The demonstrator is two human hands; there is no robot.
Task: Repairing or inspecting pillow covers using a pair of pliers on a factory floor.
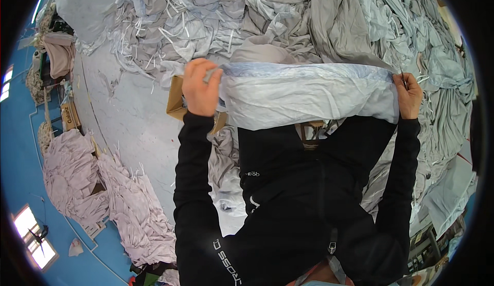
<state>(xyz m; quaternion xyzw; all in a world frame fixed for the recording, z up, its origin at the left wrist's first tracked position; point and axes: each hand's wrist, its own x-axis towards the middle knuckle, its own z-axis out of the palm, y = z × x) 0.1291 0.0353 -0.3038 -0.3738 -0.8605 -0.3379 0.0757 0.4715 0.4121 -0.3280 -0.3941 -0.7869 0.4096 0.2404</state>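
A pale white and bluish piece of cloth (pixel 309 95) lies spread across my lap, with soft creases and a long folded upper edge. At its left end is my left hand (pixel 201 89), slightly blurred, with the thumb apart from the bent fingers and nothing visible between them. My right hand (pixel 409 98) pinches the cloth's right end. A thin, dark, pointed metal tool (pixel 403 79), which looks like small scissors, sticks up from the same fingers; most of it is hidden in the hand.
Heaped grey and pale blue cloth (pixel 283 13) with white ties fills the far side and the right. An open cardboard box (pixel 176 98) stands behind my left hand. Pinkish cloth piles (pixel 136 209) lie at the left on a pale floor (pixel 139 142), beside a blue wall (pixel 82 255).
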